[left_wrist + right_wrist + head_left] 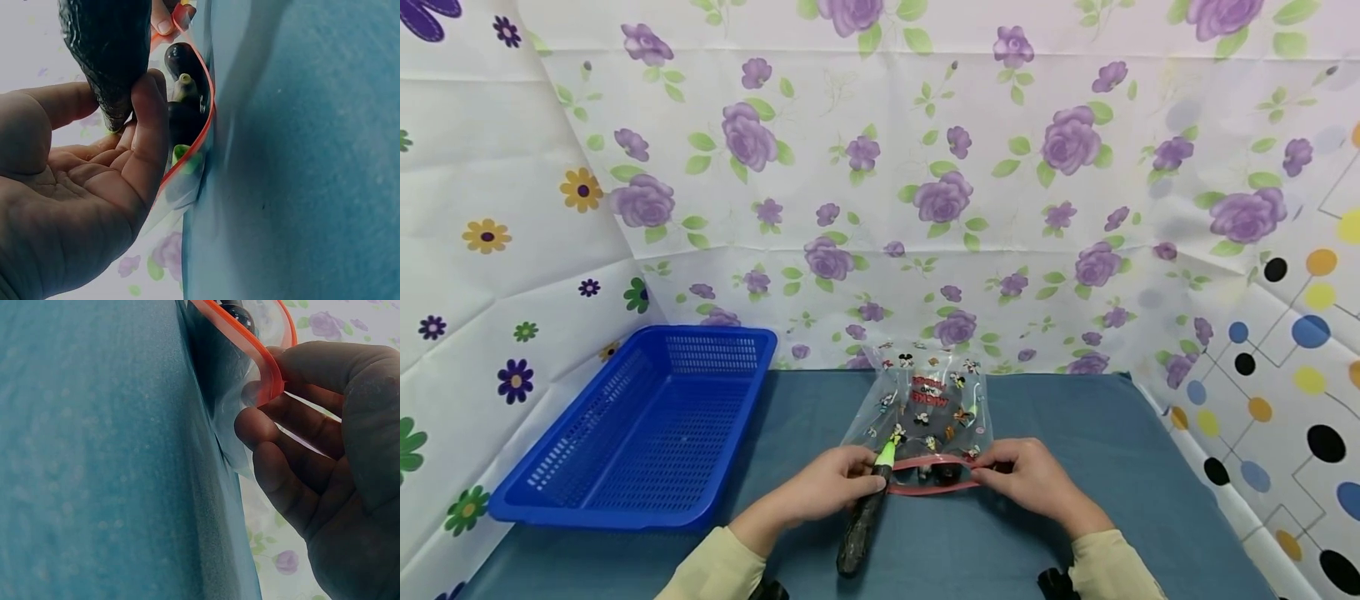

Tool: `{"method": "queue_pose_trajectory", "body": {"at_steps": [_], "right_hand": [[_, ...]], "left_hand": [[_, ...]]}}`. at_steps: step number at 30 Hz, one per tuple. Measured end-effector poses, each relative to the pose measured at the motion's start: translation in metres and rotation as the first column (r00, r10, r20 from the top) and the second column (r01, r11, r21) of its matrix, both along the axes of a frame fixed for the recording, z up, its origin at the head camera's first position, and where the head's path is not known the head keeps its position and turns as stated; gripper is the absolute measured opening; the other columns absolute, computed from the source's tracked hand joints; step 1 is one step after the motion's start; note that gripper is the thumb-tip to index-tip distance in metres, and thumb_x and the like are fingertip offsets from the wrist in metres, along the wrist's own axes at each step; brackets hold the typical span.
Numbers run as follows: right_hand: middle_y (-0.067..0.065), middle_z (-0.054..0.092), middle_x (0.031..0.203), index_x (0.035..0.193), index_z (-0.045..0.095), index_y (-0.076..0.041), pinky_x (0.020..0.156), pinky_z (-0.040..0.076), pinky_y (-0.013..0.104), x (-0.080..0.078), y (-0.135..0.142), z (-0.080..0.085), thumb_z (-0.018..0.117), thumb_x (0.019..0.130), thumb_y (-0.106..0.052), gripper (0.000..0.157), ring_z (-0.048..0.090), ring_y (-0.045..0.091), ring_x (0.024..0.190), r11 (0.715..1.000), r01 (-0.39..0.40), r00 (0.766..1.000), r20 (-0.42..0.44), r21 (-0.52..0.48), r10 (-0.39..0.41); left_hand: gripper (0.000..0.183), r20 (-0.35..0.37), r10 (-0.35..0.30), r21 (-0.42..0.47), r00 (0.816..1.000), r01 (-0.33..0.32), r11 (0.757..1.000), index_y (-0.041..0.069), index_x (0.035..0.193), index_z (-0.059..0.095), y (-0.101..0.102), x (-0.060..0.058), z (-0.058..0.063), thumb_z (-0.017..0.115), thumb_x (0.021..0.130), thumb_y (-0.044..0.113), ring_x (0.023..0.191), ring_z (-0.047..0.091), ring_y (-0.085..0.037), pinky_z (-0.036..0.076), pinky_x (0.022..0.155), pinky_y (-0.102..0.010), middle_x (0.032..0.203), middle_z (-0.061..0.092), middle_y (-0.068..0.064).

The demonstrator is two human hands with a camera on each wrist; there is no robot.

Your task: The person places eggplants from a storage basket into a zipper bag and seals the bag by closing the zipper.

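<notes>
My left hand [833, 482] grips a long, dark, wrinkled vegetable [863, 521] near its bright green end. The other end slants down toward me over the table. That hand's fingers are right beside the mouth of a clear zip bag [922, 425] printed with cartoon figures. My right hand [1028, 477] pinches the red rim [250, 350] of the bag at its right corner. The mouth gapes toward me. Inside show dark, glossy eggplants [181, 62] and a bright green piece [181, 152]; printing partly hides the contents in the head view.
A blue plastic basket [700, 467] with slotted walls stands on the left of the teal table cloth [1075, 408]. Flowered sheets [865, 308] hang behind and on the left; a dotted sheet [1262, 442] closes off the right side.
</notes>
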State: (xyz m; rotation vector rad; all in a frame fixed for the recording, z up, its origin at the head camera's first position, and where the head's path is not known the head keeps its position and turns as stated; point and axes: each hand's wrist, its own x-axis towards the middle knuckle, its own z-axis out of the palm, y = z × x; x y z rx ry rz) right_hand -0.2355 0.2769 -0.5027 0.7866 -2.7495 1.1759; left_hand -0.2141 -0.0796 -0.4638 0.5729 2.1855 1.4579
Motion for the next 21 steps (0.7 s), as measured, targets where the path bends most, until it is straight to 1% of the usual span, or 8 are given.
{"method": "queue_pose_trajectory", "body": {"at_steps": [3, 8, 12, 14, 17, 19, 21], "right_hand": [[-0.017, 0.070, 0.083, 0.094, 0.082, -0.029, 0.054, 0.052, 0.029, 0.0000, -0.0002, 0.0010, 0.079, 0.091, -0.037, 0.009, 0.062, 0.009, 0.063, 1.000, 0.000, 1.000, 0.005, -0.001, 0.000], [-0.017, 0.071, 0.083, 0.094, 0.082, -0.029, 0.054, 0.053, 0.030, 0.0006, 0.0000, 0.0026, 0.078, 0.091, -0.035, 0.007, 0.063, 0.009, 0.064, 1.000, 0.001, 1.000, 0.020, -0.004, -0.001], [-0.017, 0.071, 0.083, 0.093, 0.081, -0.030, 0.054, 0.052, 0.030, 0.0002, 0.0006, 0.0025, 0.079, 0.092, -0.033, 0.004, 0.063, 0.010, 0.063, 1.000, 0.002, 1.000, 0.014, -0.002, -0.002], [-0.017, 0.071, 0.083, 0.093, 0.081, -0.031, 0.054, 0.052, 0.030, 0.0001, 0.0007, 0.0022, 0.079, 0.092, -0.033, 0.004, 0.063, 0.010, 0.063, 1.000, 0.001, 1.000, 0.010, -0.001, -0.001], [-0.017, 0.071, 0.084, 0.094, 0.081, -0.030, 0.054, 0.052, 0.029, 0.0007, 0.0003, 0.0019, 0.079, 0.092, -0.033, 0.004, 0.063, 0.010, 0.064, 1.000, -0.004, 1.000, 0.015, -0.002, 0.004], [-0.017, 0.071, 0.084, 0.094, 0.081, -0.030, 0.054, 0.052, 0.029, 0.0010, 0.0001, 0.0019, 0.079, 0.092, -0.033, 0.005, 0.063, 0.010, 0.064, 1.000, -0.006, 1.000, 0.016, -0.002, 0.006], [-0.017, 0.071, 0.084, 0.094, 0.081, -0.030, 0.054, 0.052, 0.029, 0.0008, 0.0002, 0.0024, 0.079, 0.092, -0.033, 0.005, 0.063, 0.010, 0.063, 1.000, -0.008, 1.000, 0.014, -0.004, 0.008]], "left_hand": [[0.027, 0.005, 0.003, -0.012, 1.000, -0.003, 1.000, 0.007, 0.119, 0.068, 0.0007, -0.0004, -0.0026, 0.066, 0.101, 0.027, 0.067, 0.056, -0.017, 0.050, 0.061, -0.038, 0.089, 0.068, -0.004], [0.034, 0.021, 0.010, -0.017, 1.000, -0.010, 1.000, 0.003, 0.127, 0.065, 0.0032, -0.0014, -0.0051, 0.066, 0.101, 0.026, 0.076, 0.061, -0.017, 0.052, 0.064, -0.039, 0.100, 0.072, -0.003], [0.029, 0.011, 0.005, -0.017, 1.000, -0.005, 1.000, 0.005, 0.118, 0.069, 0.0046, -0.0013, -0.0070, 0.066, 0.101, 0.028, 0.069, 0.057, -0.014, 0.048, 0.060, -0.033, 0.092, 0.072, -0.001], [0.024, 0.009, 0.002, -0.020, 1.000, -0.002, 1.000, 0.008, 0.110, 0.071, 0.0047, -0.0009, -0.0081, 0.067, 0.101, 0.029, 0.063, 0.050, -0.013, 0.043, 0.057, -0.030, 0.083, 0.069, 0.001], [0.022, 0.023, 0.003, -0.012, 1.000, -0.003, 1.000, 0.008, 0.106, 0.071, 0.0042, 0.0005, -0.0094, 0.067, 0.100, 0.029, 0.061, 0.048, -0.012, 0.042, 0.056, -0.029, 0.078, 0.065, 0.001], [0.024, 0.042, 0.007, -0.005, 0.999, -0.006, 1.000, 0.006, 0.110, 0.071, 0.0037, 0.0012, -0.0095, 0.067, 0.100, 0.028, 0.061, 0.048, -0.012, 0.043, 0.057, -0.029, 0.078, 0.064, 0.001], [0.030, 0.068, 0.014, 0.008, 0.998, -0.014, 1.000, 0.003, 0.118, 0.070, 0.0033, 0.0017, -0.0092, 0.068, 0.100, 0.027, 0.065, 0.051, -0.013, 0.046, 0.060, -0.030, 0.082, 0.066, 0.000]]}}
